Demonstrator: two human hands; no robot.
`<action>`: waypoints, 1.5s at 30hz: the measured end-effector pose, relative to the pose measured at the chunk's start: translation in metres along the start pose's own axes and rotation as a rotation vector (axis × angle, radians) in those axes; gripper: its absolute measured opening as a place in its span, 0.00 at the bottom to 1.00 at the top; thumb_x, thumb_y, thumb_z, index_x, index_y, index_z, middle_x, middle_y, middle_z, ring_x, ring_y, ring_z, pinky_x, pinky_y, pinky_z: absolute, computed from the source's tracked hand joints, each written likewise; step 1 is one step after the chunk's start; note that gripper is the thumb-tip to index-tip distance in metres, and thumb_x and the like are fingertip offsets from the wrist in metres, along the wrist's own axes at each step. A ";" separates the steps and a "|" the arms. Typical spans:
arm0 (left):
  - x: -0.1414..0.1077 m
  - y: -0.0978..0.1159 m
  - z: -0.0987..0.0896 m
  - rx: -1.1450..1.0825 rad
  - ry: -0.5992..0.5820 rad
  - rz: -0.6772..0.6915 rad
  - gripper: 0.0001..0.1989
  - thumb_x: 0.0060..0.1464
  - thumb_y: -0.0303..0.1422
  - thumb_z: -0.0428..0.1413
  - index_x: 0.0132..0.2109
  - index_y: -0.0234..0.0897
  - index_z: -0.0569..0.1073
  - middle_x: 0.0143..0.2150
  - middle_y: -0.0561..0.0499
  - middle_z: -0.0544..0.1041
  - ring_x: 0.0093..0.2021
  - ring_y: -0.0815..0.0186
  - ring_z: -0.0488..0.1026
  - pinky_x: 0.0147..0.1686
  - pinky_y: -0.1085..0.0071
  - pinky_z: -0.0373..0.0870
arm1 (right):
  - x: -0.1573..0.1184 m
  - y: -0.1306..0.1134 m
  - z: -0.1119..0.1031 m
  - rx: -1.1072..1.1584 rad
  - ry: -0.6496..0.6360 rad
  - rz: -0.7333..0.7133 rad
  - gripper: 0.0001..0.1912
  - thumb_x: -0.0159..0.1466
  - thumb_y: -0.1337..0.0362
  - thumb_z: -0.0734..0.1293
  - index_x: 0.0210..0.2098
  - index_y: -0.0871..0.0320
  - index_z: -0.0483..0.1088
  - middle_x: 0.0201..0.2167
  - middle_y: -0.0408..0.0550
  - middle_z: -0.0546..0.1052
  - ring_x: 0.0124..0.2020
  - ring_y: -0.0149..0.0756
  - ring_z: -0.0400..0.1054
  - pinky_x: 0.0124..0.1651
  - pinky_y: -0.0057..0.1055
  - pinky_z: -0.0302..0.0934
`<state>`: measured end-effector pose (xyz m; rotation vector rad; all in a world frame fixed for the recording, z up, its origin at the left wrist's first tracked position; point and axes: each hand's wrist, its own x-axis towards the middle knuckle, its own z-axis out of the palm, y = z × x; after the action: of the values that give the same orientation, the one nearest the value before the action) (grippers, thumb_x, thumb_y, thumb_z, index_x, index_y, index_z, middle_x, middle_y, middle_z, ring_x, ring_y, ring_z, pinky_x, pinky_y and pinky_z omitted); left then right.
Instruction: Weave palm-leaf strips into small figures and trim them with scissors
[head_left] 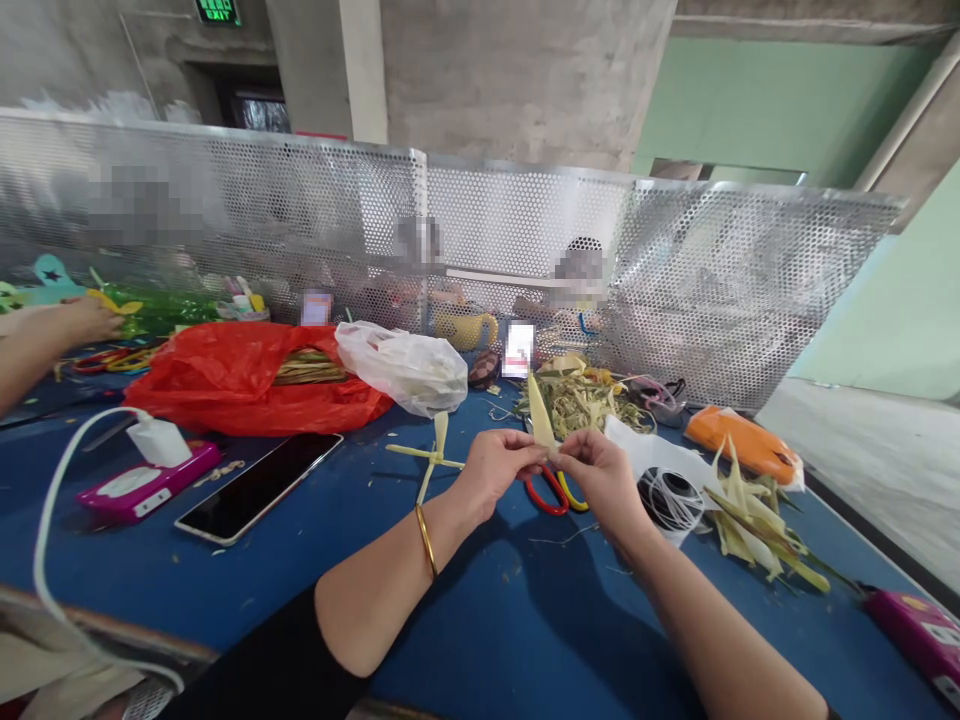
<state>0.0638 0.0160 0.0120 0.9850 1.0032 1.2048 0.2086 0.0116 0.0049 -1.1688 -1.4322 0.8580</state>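
Between my two hands a pale yellow-green dried leaf piece (pixel 540 410) points upward, pinched at its base. My left hand (pixel 499 465), with a gold bangle at the wrist, grips it by thumb and fingers. My right hand (pixel 596 470) pinches the same base from the other side. Behind and below them lie scissors (pixel 550 494) with red and yellow handles, partly hidden by the hands. To the left of my left hand rests a cross-shaped woven leaf piece (pixel 436 455) on the blue table (pixel 480 640).
At left are a red plastic bag (pixel 225 385), a smartphone (pixel 262 490) and a purple power strip (pixel 150 485). Beyond my hands lies a leaf pile (pixel 589 405). At right are a wire spool (pixel 670 500) and loose leaves (pixel 757 520). A co-worker's hand (pixel 94 318) appears far left.
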 end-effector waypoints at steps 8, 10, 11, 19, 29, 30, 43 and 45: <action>0.002 0.005 -0.004 -0.026 0.008 -0.071 0.07 0.36 0.27 0.66 0.21 0.32 0.75 0.17 0.52 0.71 0.18 0.73 0.65 0.22 0.74 0.64 | -0.005 -0.002 -0.002 -0.332 -0.050 -0.363 0.02 0.61 0.63 0.65 0.33 0.54 0.68 0.29 0.44 0.74 0.33 0.35 0.68 0.38 0.30 0.61; 0.003 0.006 -0.005 -0.072 -0.006 -0.121 0.07 0.36 0.26 0.66 0.21 0.32 0.74 0.17 0.52 0.71 0.18 0.73 0.65 0.22 0.75 0.64 | -0.006 -0.004 -0.003 -0.486 -0.066 -0.501 0.05 0.64 0.64 0.63 0.34 0.54 0.70 0.32 0.45 0.75 0.35 0.37 0.69 0.40 0.31 0.60; 0.002 0.007 -0.006 -0.087 -0.013 -0.140 0.07 0.36 0.26 0.66 0.21 0.31 0.74 0.18 0.52 0.71 0.18 0.73 0.65 0.22 0.75 0.64 | -0.007 -0.005 -0.004 -0.542 -0.073 -0.557 0.07 0.65 0.65 0.61 0.35 0.54 0.71 0.32 0.46 0.76 0.36 0.37 0.69 0.41 0.32 0.60; 0.001 0.006 -0.008 -0.127 -0.096 -0.218 0.07 0.38 0.26 0.65 0.21 0.32 0.74 0.18 0.53 0.70 0.20 0.73 0.66 0.24 0.75 0.65 | -0.007 -0.007 -0.006 -0.661 -0.075 -0.696 0.11 0.68 0.65 0.59 0.35 0.54 0.73 0.33 0.47 0.76 0.36 0.37 0.69 0.42 0.33 0.60; 0.001 -0.005 -0.002 -0.020 -0.060 0.021 0.10 0.40 0.34 0.66 0.26 0.31 0.76 0.23 0.51 0.75 0.23 0.71 0.70 0.27 0.75 0.68 | -0.008 -0.005 0.002 -0.362 -0.002 -0.239 0.07 0.61 0.62 0.62 0.28 0.56 0.67 0.26 0.45 0.75 0.30 0.37 0.68 0.32 0.30 0.60; 0.001 -0.005 -0.002 -0.001 -0.061 0.046 0.09 0.41 0.34 0.66 0.26 0.32 0.76 0.23 0.51 0.75 0.23 0.71 0.70 0.27 0.75 0.68 | -0.008 -0.005 0.002 -0.338 0.003 -0.217 0.07 0.61 0.61 0.62 0.28 0.56 0.67 0.26 0.45 0.75 0.29 0.37 0.68 0.32 0.30 0.60; 0.000 -0.005 0.001 0.066 -0.101 0.084 0.06 0.43 0.31 0.65 0.27 0.32 0.76 0.24 0.52 0.77 0.25 0.71 0.72 0.28 0.76 0.69 | -0.003 0.003 0.002 -0.025 0.053 -0.076 0.11 0.53 0.61 0.68 0.34 0.55 0.64 0.21 0.41 0.75 0.24 0.37 0.71 0.29 0.32 0.63; -0.001 -0.005 0.003 0.066 -0.113 0.101 0.08 0.38 0.29 0.67 0.28 0.33 0.76 0.25 0.52 0.78 0.26 0.70 0.73 0.30 0.75 0.70 | -0.002 0.002 0.001 -0.007 0.053 -0.052 0.12 0.52 0.62 0.68 0.34 0.55 0.64 0.20 0.40 0.74 0.22 0.36 0.70 0.28 0.32 0.63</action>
<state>0.0675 0.0147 0.0079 1.1541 0.9180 1.1916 0.2075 0.0102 0.0022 -1.1465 -1.4177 0.7812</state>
